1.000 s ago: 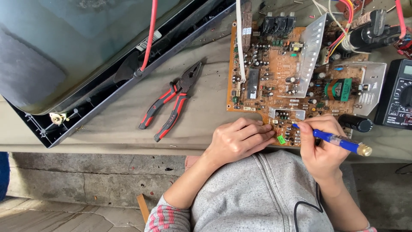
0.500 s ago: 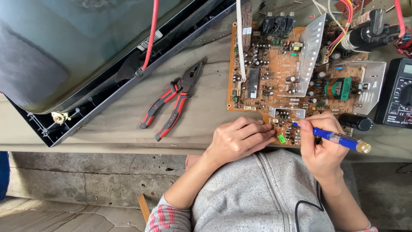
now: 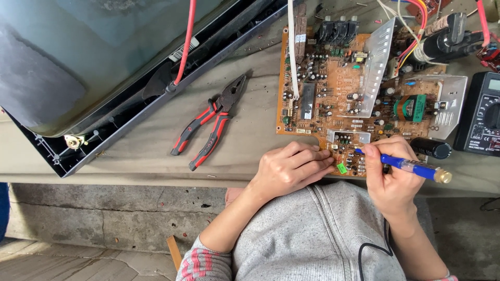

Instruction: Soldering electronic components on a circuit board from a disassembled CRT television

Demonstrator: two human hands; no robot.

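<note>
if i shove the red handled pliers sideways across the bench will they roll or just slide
Probably just slide. The pliers lie flat on the grey bench, handles splayed, so there is no round side to roll on. The handle sleeves look rubbery and may drag, so the tool could pivot around them. Being mostly metal, it likely feels heavy for its size and stiff.

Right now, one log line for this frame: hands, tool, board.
left hand: fingertips resting on circuit board near edge | right hand: holding blue tester screwdriver, tip on board | red-handled pliers: lying untouched on bench
</note>
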